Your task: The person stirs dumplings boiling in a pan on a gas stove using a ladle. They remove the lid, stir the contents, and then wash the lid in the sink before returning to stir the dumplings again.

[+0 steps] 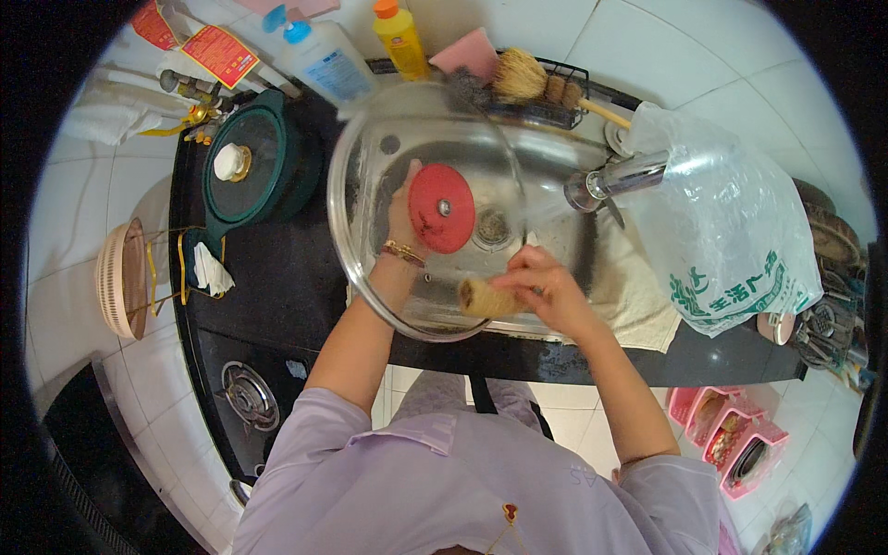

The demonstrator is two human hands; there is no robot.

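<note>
A round glass pot lid (338, 208) with a metal rim is held tilted over the stainless steel sink (555, 139). Through its clear glass I see a red knob base (451, 187) with a screw at the centre. My left hand (400, 218) grips the knob from behind the glass, its fingers mostly hidden. My right hand (544, 286) pinches a piece of loofah (485, 300) against or just over the lid's near right part; whether it touches cannot be told. Water sprays from the metal faucet (586, 189) toward the lid's right side.
A plastic bag (735, 229) hangs by the faucet, above a cloth (638, 298). A green lidded pot (253, 166) stands left of the sink, near a gas burner (248, 395). Behind are a pump bottle (333, 66), a yellow bottle (402, 45) and a rack with brushes (520, 75).
</note>
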